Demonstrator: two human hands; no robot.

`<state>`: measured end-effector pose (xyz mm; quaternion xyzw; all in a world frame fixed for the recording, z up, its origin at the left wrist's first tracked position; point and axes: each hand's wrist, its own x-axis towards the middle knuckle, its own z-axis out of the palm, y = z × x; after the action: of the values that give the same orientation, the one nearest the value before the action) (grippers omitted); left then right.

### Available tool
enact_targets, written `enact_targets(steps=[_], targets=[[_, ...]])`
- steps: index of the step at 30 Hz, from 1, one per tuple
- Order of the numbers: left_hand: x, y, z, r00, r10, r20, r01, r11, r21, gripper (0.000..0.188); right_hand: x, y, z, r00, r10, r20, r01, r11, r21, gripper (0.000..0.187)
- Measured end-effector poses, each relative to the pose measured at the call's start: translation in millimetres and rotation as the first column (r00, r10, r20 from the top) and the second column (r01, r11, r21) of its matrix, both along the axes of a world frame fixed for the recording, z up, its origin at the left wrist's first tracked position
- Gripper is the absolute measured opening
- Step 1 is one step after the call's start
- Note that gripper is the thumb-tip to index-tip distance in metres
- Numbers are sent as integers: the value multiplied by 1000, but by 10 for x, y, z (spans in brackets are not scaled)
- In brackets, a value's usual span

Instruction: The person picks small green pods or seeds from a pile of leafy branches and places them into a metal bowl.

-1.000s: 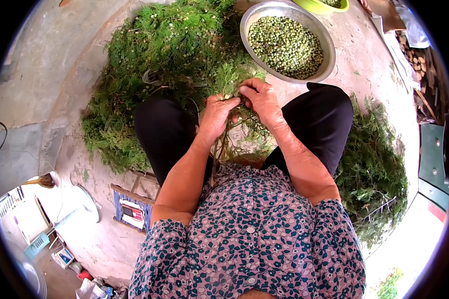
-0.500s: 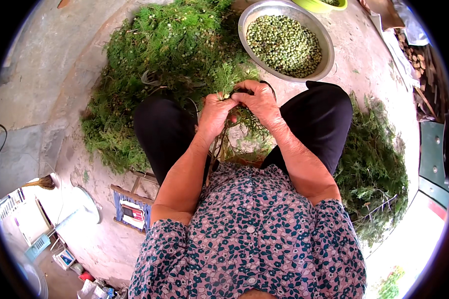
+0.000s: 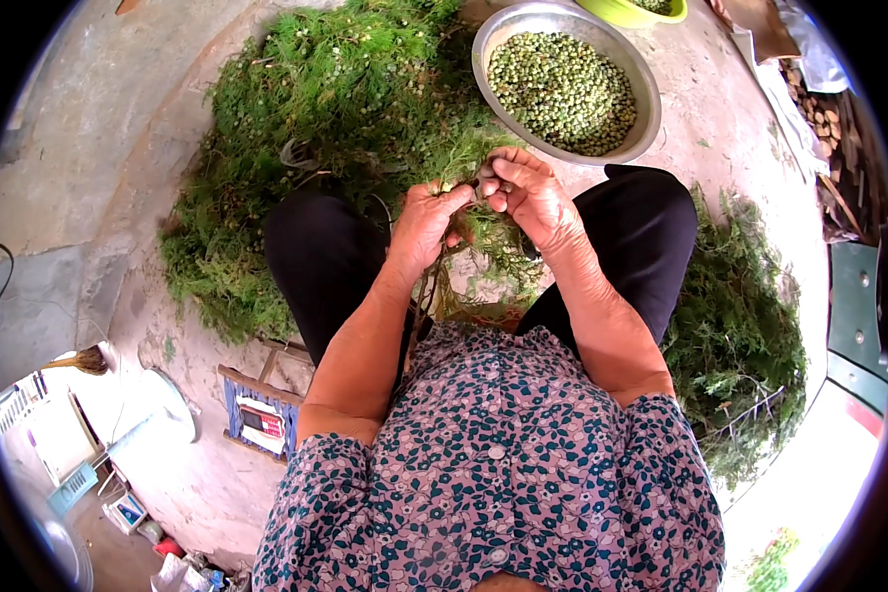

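Note:
Between my knees, my left hand [image 3: 425, 225] is closed around a leafy green evergreen branch [image 3: 469, 158], whose stems hang down toward my lap. My right hand [image 3: 530, 197] is just to the right of it, fingers curled and thumb pressed to the fingertips; whatever is in them is too small to make out. A large heap of cut evergreen branches [image 3: 296, 128] lies ahead and to the left. Beyond my right hand stands a metal basin [image 3: 651, 99] holding many small round green seed cones [image 3: 562, 94].
A yellow-green bowl [image 3: 633, 14] is behind the basin. More cut branches [image 3: 740, 335] lie beside my right knee. At left are a small stool [image 3: 257, 414] with a woven seat and a broom [image 3: 89, 361]. Firewood [image 3: 824, 128] is stacked at the far right.
My right hand has drawn away from my left, moving slightly right, so a gap shows between them. The left hand stays closed on the branch in nearly the same place.

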<state>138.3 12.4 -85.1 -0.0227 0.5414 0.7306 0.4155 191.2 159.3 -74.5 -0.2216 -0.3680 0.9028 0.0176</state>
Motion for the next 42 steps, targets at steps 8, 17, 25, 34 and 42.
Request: enact_targets(steps=[8, 17, 25, 34, 42], targets=[[12, 34, 17, 997, -54, -49, 48, 992, -117, 12, -36, -109, -79, 990, 26, 135, -101, 805, 585, 14], [-13, 7, 51, 999, 41, 15, -38, 989, -144, 13, -10, 2, -108, 994, -86, 65, 89, 995, -47, 10], [-3, 21, -24, 999, 5, -42, -10, 994, -108, 8, 21, -101, 71, 975, 133, 177, -209, 818, 536, 20], [4, 14, -61, 997, -48, -56, 41, 991, -129, 8, -27, -154, -136, 986, 12, 164, -86, 885, 457, 13], [-6, 32, -28, 995, 5, -100, -26, 979, -204, 11, 27, -101, 23, 971, 231, 57, -237, 918, 319, 15]])
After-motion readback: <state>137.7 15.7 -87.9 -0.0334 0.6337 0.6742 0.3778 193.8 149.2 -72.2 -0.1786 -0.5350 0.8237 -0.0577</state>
